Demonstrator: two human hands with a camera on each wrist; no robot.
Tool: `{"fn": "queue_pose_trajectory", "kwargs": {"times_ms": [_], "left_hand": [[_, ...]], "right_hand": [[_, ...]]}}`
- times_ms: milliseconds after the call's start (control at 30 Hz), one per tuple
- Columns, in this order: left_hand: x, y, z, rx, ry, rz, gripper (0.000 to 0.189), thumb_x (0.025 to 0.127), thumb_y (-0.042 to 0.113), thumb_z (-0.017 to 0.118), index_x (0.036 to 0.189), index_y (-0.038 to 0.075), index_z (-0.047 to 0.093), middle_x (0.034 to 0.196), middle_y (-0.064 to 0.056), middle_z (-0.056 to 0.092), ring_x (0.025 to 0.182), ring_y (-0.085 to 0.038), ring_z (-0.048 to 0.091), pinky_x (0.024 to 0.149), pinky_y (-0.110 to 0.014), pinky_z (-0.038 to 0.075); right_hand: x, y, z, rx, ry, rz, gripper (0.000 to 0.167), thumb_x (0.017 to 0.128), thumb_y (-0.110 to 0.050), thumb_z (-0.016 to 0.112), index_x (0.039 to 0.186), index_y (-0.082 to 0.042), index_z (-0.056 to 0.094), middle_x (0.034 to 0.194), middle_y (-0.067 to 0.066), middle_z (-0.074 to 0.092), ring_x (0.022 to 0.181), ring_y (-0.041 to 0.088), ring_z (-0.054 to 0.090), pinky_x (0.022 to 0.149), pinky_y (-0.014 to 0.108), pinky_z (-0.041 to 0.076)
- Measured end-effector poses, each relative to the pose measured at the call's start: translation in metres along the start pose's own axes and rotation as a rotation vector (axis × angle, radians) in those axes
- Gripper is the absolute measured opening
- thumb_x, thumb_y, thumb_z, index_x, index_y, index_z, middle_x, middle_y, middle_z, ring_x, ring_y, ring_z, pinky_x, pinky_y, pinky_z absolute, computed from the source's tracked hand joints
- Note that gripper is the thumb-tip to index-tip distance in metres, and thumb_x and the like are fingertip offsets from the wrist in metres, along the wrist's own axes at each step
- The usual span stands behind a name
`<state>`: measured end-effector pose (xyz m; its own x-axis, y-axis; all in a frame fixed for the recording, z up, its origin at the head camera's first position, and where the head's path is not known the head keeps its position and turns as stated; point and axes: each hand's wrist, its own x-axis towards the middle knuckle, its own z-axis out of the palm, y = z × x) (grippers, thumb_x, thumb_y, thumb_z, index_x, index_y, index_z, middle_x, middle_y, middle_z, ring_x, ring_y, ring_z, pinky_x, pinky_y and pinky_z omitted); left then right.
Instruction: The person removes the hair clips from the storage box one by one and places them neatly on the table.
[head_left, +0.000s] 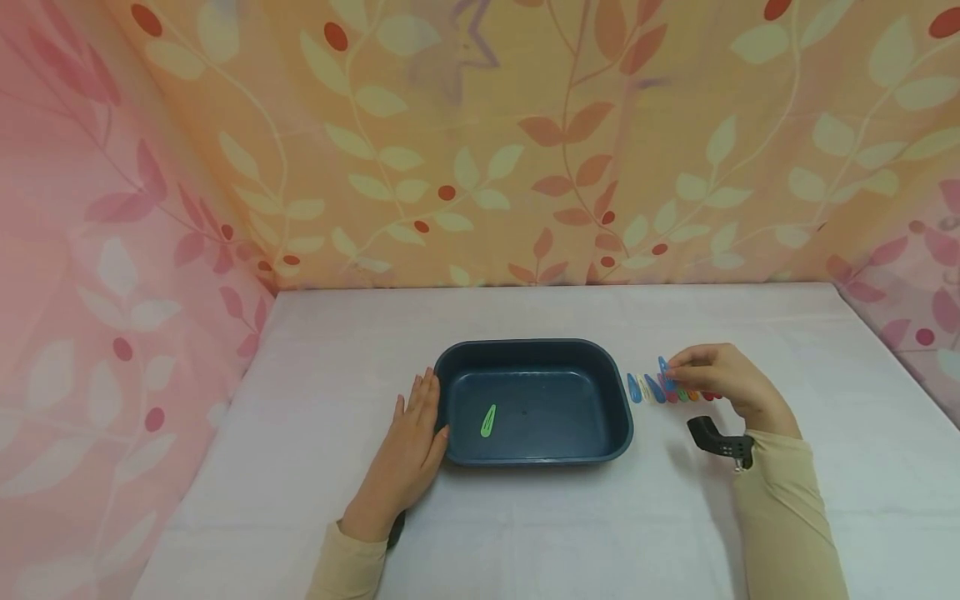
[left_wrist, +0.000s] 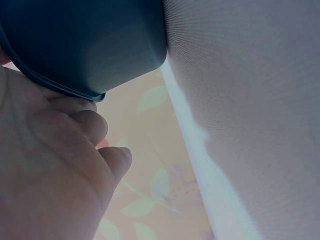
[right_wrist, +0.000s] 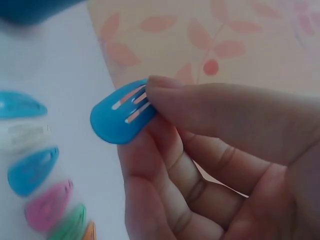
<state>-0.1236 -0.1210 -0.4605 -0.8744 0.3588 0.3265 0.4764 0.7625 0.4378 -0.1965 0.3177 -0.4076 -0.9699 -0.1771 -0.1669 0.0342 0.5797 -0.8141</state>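
Between thumb and fingers my right hand (head_left: 726, 382) pinches a blue snap hair clip (right_wrist: 122, 112), raised over a row of hair clips. That row, right of the tray, includes a blue clip (right_wrist: 31, 171), a white clip (right_wrist: 25, 136), a pink clip (right_wrist: 49, 205) and a green clip (right_wrist: 69, 223). My left hand (head_left: 408, 450) rests against the left wall of a dark blue tray (head_left: 525, 460), fingers straight along its rim. Inside the tray, left of its middle, lies one light green hair clip (head_left: 488, 421). In the left wrist view the fingertips are partly hidden behind the tray.
A white cloth (head_left: 570, 533) covers the table under the tray and clips. Floral curtains (head_left: 480, 150) hang behind and at both sides. A black wrist mount (head_left: 720, 442) sticks out from the right sleeve.
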Motion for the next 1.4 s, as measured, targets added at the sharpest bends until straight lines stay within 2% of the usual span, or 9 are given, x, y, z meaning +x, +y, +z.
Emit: {"fn": "queue_pose_trajectory", "kwargs": {"times_ms": [100,267,500,800,967,1167,1300,1400], "left_hand": [[0.0,0.0,0.0,-0.001,0.001,-0.001,0.064,0.096,0.015,0.049,0.146,-0.009,0.018,0.155,-0.02,0.012,0.141,-0.037,0.016,0.108,-0.058,0.016],[0.0,0.0,-0.001,0.001,0.005,0.006,0.063,0.096,0.015,0.049,0.146,-0.01,0.019,0.154,-0.021,0.014,0.141,-0.036,0.015,0.107,-0.059,0.017],[0.0,0.001,-0.001,0.009,0.007,0.007,0.064,0.095,0.014,0.05,0.146,-0.01,0.018,0.155,-0.021,0.013,0.14,-0.037,0.017,0.107,-0.059,0.018],[0.0,0.0,0.0,0.001,0.012,0.009,0.064,0.095,0.014,0.05,0.146,-0.009,0.019,0.155,-0.02,0.013,0.14,-0.038,0.018,0.107,-0.059,0.017],[0.001,0.0,0.0,0.001,0.015,0.015,0.063,0.095,0.014,0.05,0.146,-0.01,0.019,0.154,-0.021,0.015,0.14,-0.039,0.018,0.107,-0.06,0.018],[0.001,0.0,0.0,-0.001,0.015,0.016,0.063,0.095,0.013,0.05,0.146,-0.009,0.019,0.154,-0.021,0.014,0.14,-0.038,0.018,0.107,-0.059,0.018],[0.0,0.0,0.0,-0.001,0.016,0.013,0.064,0.095,0.013,0.051,0.146,-0.009,0.02,0.154,-0.02,0.014,0.14,-0.038,0.018,0.107,-0.059,0.017],[-0.001,0.0,0.0,-0.005,0.015,0.012,0.064,0.095,0.013,0.051,0.146,-0.009,0.019,0.154,-0.02,0.014,0.14,-0.038,0.017,0.107,-0.059,0.017]], "right_hand": [[0.0,0.006,-0.004,0.004,0.011,0.031,0.029,0.088,-0.019,0.066,0.099,0.007,0.066,0.063,0.0,0.053,0.055,0.018,0.047,0.051,0.031,0.039],[0.0,0.014,-0.009,0.015,0.035,0.08,0.034,0.087,-0.022,0.068,0.1,0.009,0.064,0.066,0.001,0.06,0.06,0.016,0.051,0.055,0.03,0.041],[-0.002,0.022,-0.014,0.026,0.054,0.075,0.036,0.088,-0.022,0.068,0.102,0.011,0.064,0.066,0.005,0.06,0.062,0.019,0.054,0.061,0.028,0.045],[-0.006,0.035,-0.023,0.065,0.089,0.093,0.038,0.088,-0.019,0.067,0.105,0.015,0.063,0.079,-0.005,0.067,0.071,0.01,0.06,0.068,0.02,0.051],[-0.008,0.042,-0.028,0.078,0.118,0.155,0.032,0.088,-0.022,0.068,0.101,0.007,0.068,0.081,-0.014,0.065,0.074,0.003,0.059,0.068,0.018,0.051],[-0.01,0.051,-0.033,0.125,0.118,0.182,0.016,0.088,-0.022,0.068,0.093,-0.009,0.075,0.08,-0.015,0.066,0.074,0.002,0.061,0.069,0.018,0.051],[-0.011,0.056,-0.034,0.116,0.129,0.199,0.008,0.088,-0.024,0.068,0.087,-0.02,0.075,0.079,-0.017,0.065,0.073,0.001,0.06,0.068,0.017,0.049],[-0.011,0.059,-0.035,0.074,0.144,0.212,0.013,0.089,-0.025,0.067,0.09,-0.015,0.076,0.078,-0.017,0.064,0.073,0.001,0.058,0.068,0.018,0.046]]}}
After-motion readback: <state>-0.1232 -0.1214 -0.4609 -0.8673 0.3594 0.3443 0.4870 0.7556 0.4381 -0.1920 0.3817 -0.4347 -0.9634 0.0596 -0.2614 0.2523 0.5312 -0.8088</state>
